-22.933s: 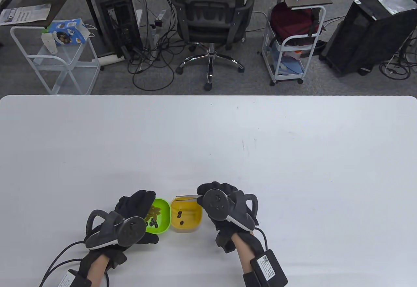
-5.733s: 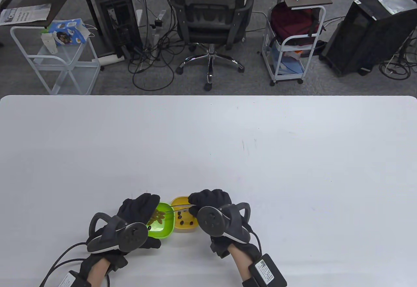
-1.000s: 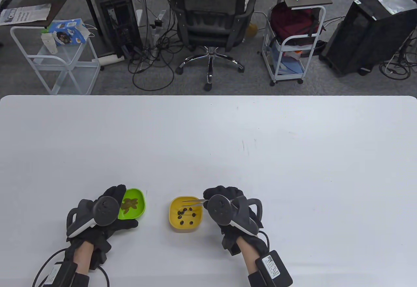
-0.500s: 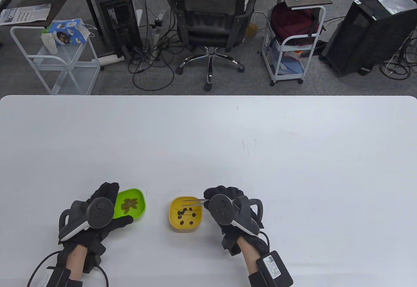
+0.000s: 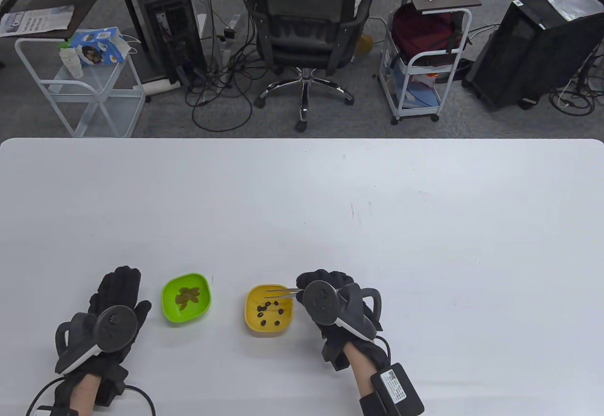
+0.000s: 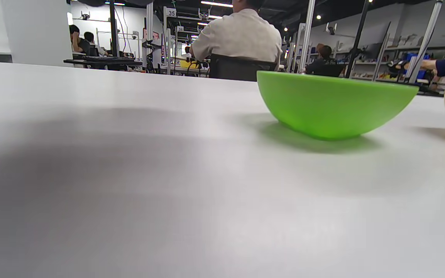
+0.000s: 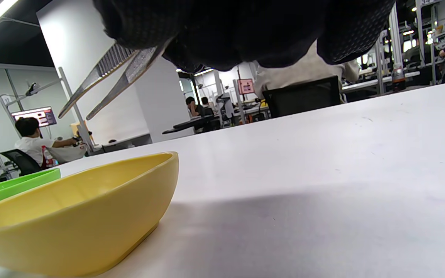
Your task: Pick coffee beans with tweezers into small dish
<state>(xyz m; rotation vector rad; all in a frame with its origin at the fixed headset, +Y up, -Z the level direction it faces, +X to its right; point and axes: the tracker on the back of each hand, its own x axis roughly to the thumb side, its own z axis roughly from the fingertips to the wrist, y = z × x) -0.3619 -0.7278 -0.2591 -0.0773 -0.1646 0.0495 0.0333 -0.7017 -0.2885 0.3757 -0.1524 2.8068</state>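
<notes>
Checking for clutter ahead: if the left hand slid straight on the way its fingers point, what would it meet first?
Probably nothing: the left hand points up the bare table, passing left of the green dish.

You have two dishes near the table's front edge: green dish [image 5: 186,298], yellow dish [image 5: 269,310] with seven coffee beans [image 5: 270,312]; one tweezers [image 5: 281,291].
</notes>
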